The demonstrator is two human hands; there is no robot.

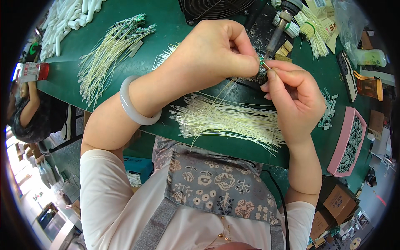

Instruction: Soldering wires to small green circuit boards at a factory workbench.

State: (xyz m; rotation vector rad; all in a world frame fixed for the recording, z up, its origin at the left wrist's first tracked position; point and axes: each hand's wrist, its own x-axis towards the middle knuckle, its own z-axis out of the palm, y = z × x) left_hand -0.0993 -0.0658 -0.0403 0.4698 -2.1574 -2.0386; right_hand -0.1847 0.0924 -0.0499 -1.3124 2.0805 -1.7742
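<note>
My left hand [225,50] is closed in a pinch, thumb against bent fingers, on a small green circuit board [262,61] with thin pale wires trailing down from it. Opposite it, my right hand [298,91] pinches a thin wire [268,66] between thumb and forefinger, its end close to the board. Just above both fingertips, a soldering iron [275,39] points down, its tip very near the board; whether they touch I cannot tell. Beneath my hands lies a spread bundle of yellow-white wires [229,118] on the green table [166,125].
Wired boards [118,50] and white tubes [75,21] lie at the back left. A black fan [216,10] stands behind my hands. To the right are small green-grey pieces [328,108], a pink tray [336,154] of similar pieces and a phone [348,77]. Another person's arm [30,104] shows far left.
</note>
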